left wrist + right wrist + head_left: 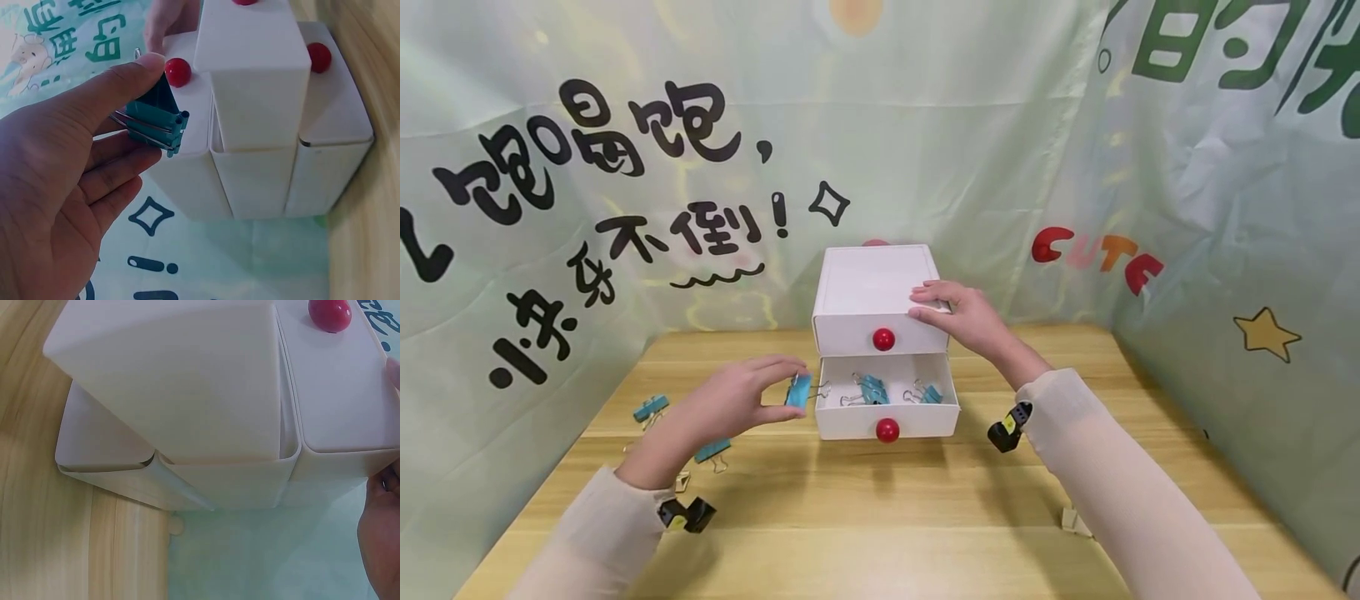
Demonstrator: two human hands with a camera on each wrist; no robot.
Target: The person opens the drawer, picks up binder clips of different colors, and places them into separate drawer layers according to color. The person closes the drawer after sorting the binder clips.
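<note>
Teal metal binder clip (799, 391) is pinched between the left hand's (737, 406) thumb and fingers, left of the pulled-out drawer (848, 423) in the white, box-shaped cabinet (868, 279). The right hand (967, 318), fingers extended, rests on the cabinet's top right edge. Similar clips (873, 389) lie inside.

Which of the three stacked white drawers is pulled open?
The middle drawer: it juts forward and holds blue binder clips, while the top drawer and bottom drawer are closed.
</note>
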